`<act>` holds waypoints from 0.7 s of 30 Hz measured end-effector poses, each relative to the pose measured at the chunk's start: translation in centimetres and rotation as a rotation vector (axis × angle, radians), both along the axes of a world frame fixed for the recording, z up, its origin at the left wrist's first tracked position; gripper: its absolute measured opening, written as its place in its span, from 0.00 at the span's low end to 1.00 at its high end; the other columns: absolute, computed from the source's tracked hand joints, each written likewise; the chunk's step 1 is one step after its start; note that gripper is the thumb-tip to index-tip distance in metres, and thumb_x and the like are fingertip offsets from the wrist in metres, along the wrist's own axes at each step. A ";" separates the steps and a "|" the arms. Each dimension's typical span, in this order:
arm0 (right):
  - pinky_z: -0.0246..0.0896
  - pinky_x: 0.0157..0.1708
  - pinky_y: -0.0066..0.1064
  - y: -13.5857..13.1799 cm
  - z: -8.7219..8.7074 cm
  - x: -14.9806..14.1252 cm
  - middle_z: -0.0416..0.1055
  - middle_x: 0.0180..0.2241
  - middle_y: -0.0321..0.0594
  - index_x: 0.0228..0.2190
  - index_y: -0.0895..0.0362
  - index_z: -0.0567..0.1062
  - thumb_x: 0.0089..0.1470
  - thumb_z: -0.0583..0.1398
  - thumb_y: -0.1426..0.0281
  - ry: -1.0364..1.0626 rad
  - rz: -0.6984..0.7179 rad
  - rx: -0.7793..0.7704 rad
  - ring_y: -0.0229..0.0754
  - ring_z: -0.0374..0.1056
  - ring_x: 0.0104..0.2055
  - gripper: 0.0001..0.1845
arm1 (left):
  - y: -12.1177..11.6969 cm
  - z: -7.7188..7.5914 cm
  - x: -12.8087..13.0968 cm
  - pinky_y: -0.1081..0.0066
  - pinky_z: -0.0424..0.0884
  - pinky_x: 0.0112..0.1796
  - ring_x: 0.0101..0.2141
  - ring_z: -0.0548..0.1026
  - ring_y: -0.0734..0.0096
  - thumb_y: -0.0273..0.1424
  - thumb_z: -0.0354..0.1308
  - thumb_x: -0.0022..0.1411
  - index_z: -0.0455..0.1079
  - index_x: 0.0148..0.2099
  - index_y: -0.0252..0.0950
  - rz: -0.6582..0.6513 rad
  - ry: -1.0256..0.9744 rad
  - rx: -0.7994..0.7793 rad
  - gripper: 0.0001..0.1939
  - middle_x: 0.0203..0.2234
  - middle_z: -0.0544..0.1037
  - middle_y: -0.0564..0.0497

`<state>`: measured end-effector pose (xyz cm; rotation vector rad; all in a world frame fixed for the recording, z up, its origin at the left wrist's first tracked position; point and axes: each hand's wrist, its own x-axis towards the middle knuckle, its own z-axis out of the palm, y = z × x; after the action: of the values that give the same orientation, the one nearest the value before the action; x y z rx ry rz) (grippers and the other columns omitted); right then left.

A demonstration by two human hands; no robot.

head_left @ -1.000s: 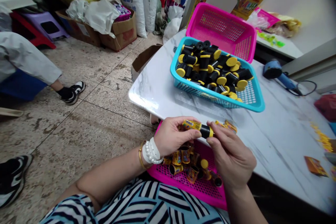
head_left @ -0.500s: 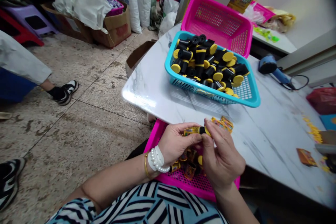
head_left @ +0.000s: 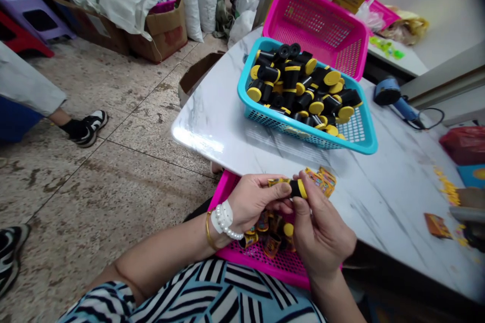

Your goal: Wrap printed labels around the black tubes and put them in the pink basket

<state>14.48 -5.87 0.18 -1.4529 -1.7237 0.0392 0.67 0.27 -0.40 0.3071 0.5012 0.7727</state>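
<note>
Between my hands is a small black canister (head_left: pixel 295 189) with a yellow cap, lying on its side. My left hand (head_left: pixel 252 199), with a pearl bracelet at the wrist, is closed on an orange printed sleeve (head_left: pixel 278 181) at the canister's black end. Whether the canister is inside that sleeve, I cannot tell. At the yellow-capped end, the thumb and fingers of my right hand (head_left: pixel 324 227) grip the canister. Just beyond, several flat orange printed sleeves (head_left: pixel 325 181) lie on the table. Under my hands, a pink basket (head_left: pixel 261 261) holds several canisters in orange sleeves (head_left: pixel 272 245).
A blue basket (head_left: pixel 303 133) full of yellow-capped black canisters stands on the marbled table (head_left: pixel 212 126). Behind it is another pink basket (head_left: pixel 314 20). A blue heat gun-like tool (head_left: pixel 394 96) lies right. At left, a person's shoe (head_left: pixel 89 128) and cardboard boxes (head_left: pixel 166 35) are on the floor.
More of the canister's black body and yellow cap shows between my fingers. Both hands remain on it in nearly the same place. The whole view has shifted slightly.
</note>
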 end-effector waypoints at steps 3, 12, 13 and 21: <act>0.75 0.52 0.43 0.1 0.1 0.0 0.76 0.55 0.39 0.60 0.47 0.72 0.55 0.65 0.81 -0.022 -0.068 0.122 0.49 0.78 0.50 0.34 | 0.2 0.5 0.3 0.81 0.73 0.28 0.23 0.76 0.82 0.38 0.76 0.47 0.78 0.39 0.27 -0.015 0.051 0.073 0.22 0.26 0.80 0.50; 0.74 0.53 0.45 3.4 2.0 2.4 0.81 0.48 0.40 0.48 0.49 0.81 0.55 0.68 0.70 0.451 -0.005 -0.143 0.49 0.79 0.49 0.18 | 2.2 0.9 1.0 0.77 0.74 0.26 0.22 0.77 0.76 0.46 0.70 0.55 0.72 0.40 0.28 -0.106 0.022 0.172 0.25 0.23 0.78 0.50; 0.74 0.53 0.46 3.6 1.9 2.3 0.81 0.48 0.41 0.48 0.49 0.82 0.56 0.68 0.70 0.477 -0.018 -0.120 0.50 0.79 0.49 0.17 | 2.5 0.9 1.0 0.77 0.73 0.26 0.23 0.76 0.77 0.45 0.70 0.56 0.72 0.41 0.28 -0.107 0.014 0.187 0.25 0.24 0.78 0.50; 0.71 0.54 0.56 4.1 0.3 2.2 0.80 0.50 0.47 0.50 0.54 0.80 0.60 0.65 0.66 0.498 -0.132 -0.011 0.54 0.78 0.51 0.16 | 3.9 -0.1 1.9 0.76 0.73 0.28 0.26 0.77 0.77 0.43 0.73 0.53 0.76 0.45 0.25 -0.127 -0.071 0.149 0.27 0.29 0.79 0.47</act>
<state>16.65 -1.79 0.51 -1.4159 -1.2232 0.3138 2.58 4.15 -0.51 0.4436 0.3543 0.6961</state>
